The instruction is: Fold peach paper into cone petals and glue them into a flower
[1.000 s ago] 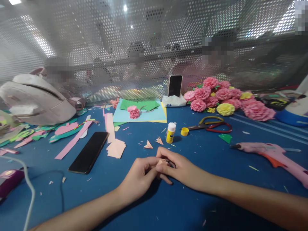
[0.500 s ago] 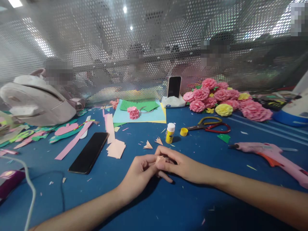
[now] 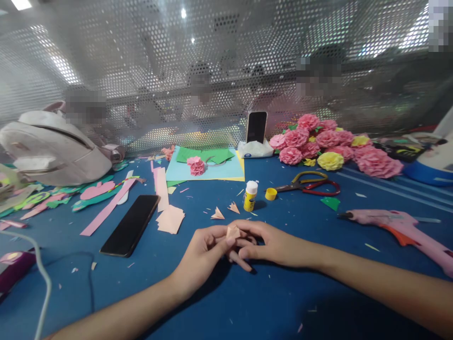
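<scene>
My left hand [image 3: 203, 255] and my right hand [image 3: 274, 244] meet low on the blue table [image 3: 226, 302], fingers pinched together around a small folded piece of peach paper [image 3: 232, 232]. Both hands are closed on it, with the paper's top showing between the fingertips. Two small folded peach paper pieces [image 3: 218, 214] lie just beyond the hands. An open yellow glue stick [image 3: 250, 195] stands behind them, its yellow cap [image 3: 271, 193] beside it. A stack of peach paper squares [image 3: 171, 218] lies to the left.
A black phone [image 3: 130, 225] lies to the left, scissors [image 3: 311, 185] and a pink glue gun [image 3: 399, 229] to the right. Pink and yellow paper flowers [image 3: 329, 146] are heaped at the back right. A pale backpack [image 3: 53, 148] sits far left; a perforated metal screen stands behind.
My hands stayed in place and shifted their fingers; the peach paper has turned up between the fingertips and shows more now.
</scene>
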The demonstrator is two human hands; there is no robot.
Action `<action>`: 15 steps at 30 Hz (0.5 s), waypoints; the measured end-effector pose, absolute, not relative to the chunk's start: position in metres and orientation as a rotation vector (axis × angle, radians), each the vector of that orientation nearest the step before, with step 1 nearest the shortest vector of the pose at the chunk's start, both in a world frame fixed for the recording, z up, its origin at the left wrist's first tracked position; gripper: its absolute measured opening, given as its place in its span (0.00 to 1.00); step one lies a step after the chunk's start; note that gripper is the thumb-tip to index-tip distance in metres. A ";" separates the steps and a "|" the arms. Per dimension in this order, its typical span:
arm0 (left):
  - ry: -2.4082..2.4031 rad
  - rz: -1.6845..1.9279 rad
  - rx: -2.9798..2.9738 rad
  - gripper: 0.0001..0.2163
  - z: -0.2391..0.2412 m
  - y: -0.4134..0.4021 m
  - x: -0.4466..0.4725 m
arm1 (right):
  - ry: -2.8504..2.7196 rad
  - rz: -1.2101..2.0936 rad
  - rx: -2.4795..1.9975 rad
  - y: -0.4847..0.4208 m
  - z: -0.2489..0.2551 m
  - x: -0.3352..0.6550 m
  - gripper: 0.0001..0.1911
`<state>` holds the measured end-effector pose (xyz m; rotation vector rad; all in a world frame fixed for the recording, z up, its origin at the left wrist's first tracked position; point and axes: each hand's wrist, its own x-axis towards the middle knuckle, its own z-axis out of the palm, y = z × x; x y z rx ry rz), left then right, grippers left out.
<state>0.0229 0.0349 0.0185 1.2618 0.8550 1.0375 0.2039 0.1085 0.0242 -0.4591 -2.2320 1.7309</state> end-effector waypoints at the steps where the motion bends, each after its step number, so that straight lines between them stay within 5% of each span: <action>1: 0.865 1.039 1.271 0.14 0.019 0.035 0.023 | -2.217 1.718 -0.464 0.109 0.024 0.204 0.14; 8: 1.077 1.434 1.168 0.10 0.016 0.034 0.015 | -1.844 1.696 -0.691 0.116 0.012 0.203 0.15; 15: 1.099 1.439 1.121 0.09 0.015 0.038 0.014 | -1.718 1.774 -0.737 0.112 0.009 0.203 0.16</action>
